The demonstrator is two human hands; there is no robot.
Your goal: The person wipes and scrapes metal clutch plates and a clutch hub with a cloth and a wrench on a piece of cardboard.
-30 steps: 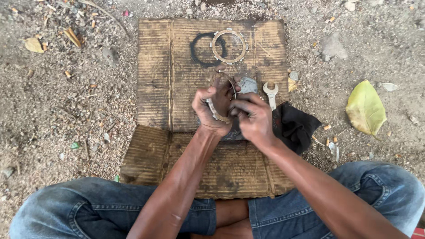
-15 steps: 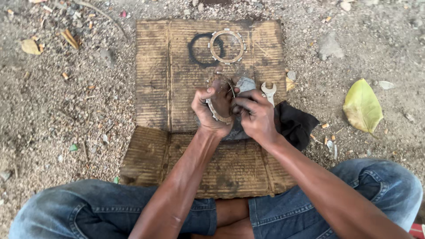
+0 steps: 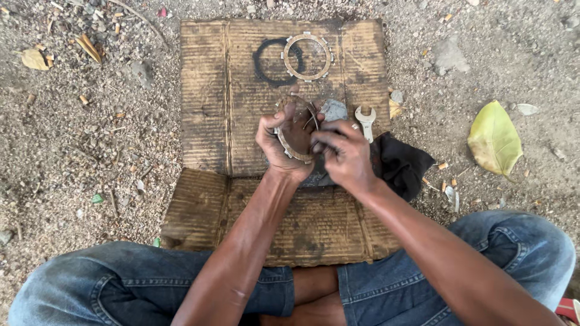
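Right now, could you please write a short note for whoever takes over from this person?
Left hand: grips a toothed ring plate, held upright over the cardboard.
Right hand: fingertips pinched at the plate's edge; I cannot tell what they hold.
Laid out: a second ring plate on the cardboard beside a dark ring mark; a wrench and a black rag to the right.
Done: one plate set aside.
Left: the plate in hand.

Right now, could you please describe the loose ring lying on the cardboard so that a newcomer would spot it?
Find the brown cardboard sheet on the gravel. Near its far edge, beyond both hands, lies a tan ring with small tabs around its rim. It overlaps a dark ring-shaped stain, which is only a flat mark.
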